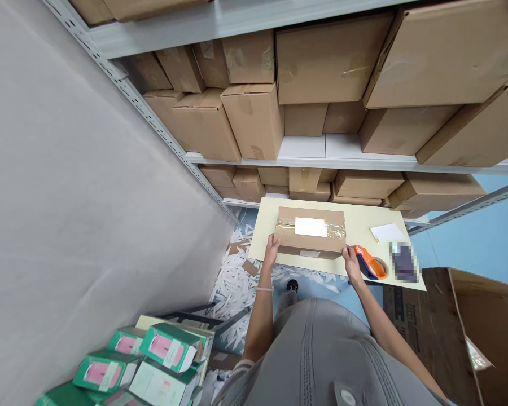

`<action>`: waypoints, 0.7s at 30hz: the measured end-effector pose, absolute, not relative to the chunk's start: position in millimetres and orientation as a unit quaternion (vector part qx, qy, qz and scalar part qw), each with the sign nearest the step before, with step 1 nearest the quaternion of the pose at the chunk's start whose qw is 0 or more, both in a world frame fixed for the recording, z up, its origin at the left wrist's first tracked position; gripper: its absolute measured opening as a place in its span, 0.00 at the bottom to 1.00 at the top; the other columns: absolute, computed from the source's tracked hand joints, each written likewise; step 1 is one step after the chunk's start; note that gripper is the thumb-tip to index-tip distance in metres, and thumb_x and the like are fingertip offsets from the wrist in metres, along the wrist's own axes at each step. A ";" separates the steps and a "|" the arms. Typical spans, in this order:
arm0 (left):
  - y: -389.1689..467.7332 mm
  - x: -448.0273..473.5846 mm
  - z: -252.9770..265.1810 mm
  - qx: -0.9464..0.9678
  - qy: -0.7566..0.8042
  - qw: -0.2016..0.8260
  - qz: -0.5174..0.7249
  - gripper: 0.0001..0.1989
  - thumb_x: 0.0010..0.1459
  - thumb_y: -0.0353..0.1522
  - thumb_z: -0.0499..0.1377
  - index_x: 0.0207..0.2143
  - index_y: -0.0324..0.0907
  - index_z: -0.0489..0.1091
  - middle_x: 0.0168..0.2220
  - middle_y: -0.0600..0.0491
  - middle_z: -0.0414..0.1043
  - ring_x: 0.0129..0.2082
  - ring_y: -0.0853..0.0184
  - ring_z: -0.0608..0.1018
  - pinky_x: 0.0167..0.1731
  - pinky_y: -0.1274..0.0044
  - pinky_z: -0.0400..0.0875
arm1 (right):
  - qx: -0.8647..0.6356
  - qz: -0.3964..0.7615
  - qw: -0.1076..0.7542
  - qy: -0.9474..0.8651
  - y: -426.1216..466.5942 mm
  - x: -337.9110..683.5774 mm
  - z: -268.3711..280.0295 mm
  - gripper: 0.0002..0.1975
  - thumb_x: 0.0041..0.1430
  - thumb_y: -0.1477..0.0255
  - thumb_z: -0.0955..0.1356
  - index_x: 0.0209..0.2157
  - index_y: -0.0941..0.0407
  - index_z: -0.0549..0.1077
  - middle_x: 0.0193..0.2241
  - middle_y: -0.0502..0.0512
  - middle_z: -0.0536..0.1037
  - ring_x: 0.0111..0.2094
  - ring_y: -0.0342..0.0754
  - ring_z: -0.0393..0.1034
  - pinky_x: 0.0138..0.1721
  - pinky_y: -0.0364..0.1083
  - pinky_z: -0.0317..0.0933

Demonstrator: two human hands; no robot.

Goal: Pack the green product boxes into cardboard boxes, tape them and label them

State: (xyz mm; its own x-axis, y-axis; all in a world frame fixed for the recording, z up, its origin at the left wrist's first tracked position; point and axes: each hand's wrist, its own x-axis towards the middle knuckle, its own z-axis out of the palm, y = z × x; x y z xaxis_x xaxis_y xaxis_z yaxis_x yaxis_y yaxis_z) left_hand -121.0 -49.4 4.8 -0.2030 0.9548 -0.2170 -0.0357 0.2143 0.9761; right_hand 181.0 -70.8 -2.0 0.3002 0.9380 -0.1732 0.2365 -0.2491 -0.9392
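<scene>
A taped brown cardboard box [288,225] rests on the pale yellow table [262,225], with a white label [311,226] on its top and clear tape across it. My left hand [271,250] is closed on the near left corner of the box. At the near right corner, my right hand [351,264] grips it too. Just right of that hand lies an orange and blue tape dispenser [370,263]. A white paper slip [386,232] and a blurred-out dark object [404,263] lie farther right on the table.
Metal shelves [347,163] full of cardboard boxes stand beyond the table. A large open carton [419,316] is at my right. Green boxes [169,347] are stacked at lower left. Shredded paper [236,276] covers the floor beside the grey wall [110,197].
</scene>
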 end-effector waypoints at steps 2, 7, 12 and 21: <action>-50.3 -118.1 6.4 0.374 0.614 0.494 0.489 0.17 0.60 0.38 0.57 0.50 0.43 0.66 0.55 0.45 0.71 0.57 0.59 0.72 0.60 0.67 0.61 | -0.679 0.407 0.429 -0.434 -70.2 185.2 -6.2 0.35 0.52 0.43 0.61 0.49 0.57 0.72 0.50 0.64 0.75 0.53 0.58 0.65 0.57 0.55 0.57; -44.2 -113.5 13.6 0.348 0.660 0.469 0.472 0.23 0.59 0.41 0.61 0.54 0.42 0.65 0.60 0.43 0.67 0.62 0.57 0.67 0.63 0.66 0.57 | -0.694 0.409 0.415 -0.423 -59.9 197.6 -9.0 0.34 0.49 0.45 0.64 0.48 0.57 0.72 0.50 0.65 0.76 0.53 0.60 0.68 0.58 0.59 0.57; -35.9 -115.8 20.5 0.358 0.650 0.464 0.484 0.28 0.57 0.43 0.62 0.58 0.44 0.65 0.65 0.44 0.61 0.67 0.57 0.62 0.66 0.65 0.51 | -0.697 0.413 0.433 -0.395 -52.2 201.2 0.4 0.36 0.51 0.49 0.65 0.56 0.57 0.68 0.58 0.67 0.71 0.60 0.59 0.64 0.61 0.56 0.56; -40.0 -114.7 27.8 0.362 0.642 0.468 0.487 0.28 0.58 0.45 0.62 0.58 0.44 0.68 0.65 0.46 0.62 0.67 0.56 0.61 0.68 0.65 0.49 | -0.685 0.419 0.405 -0.438 -50.3 197.0 9.4 0.33 0.53 0.51 0.65 0.54 0.57 0.71 0.56 0.65 0.73 0.58 0.59 0.66 0.61 0.56 0.57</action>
State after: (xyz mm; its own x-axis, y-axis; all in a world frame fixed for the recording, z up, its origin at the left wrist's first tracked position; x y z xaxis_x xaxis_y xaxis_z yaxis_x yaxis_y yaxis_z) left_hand -114.7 -40.0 27.8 -0.2997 0.9209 -0.2491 0.0083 0.2636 0.9646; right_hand 197.0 -50.3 9.4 0.2665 0.9387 -0.2186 0.2605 -0.2885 -0.9214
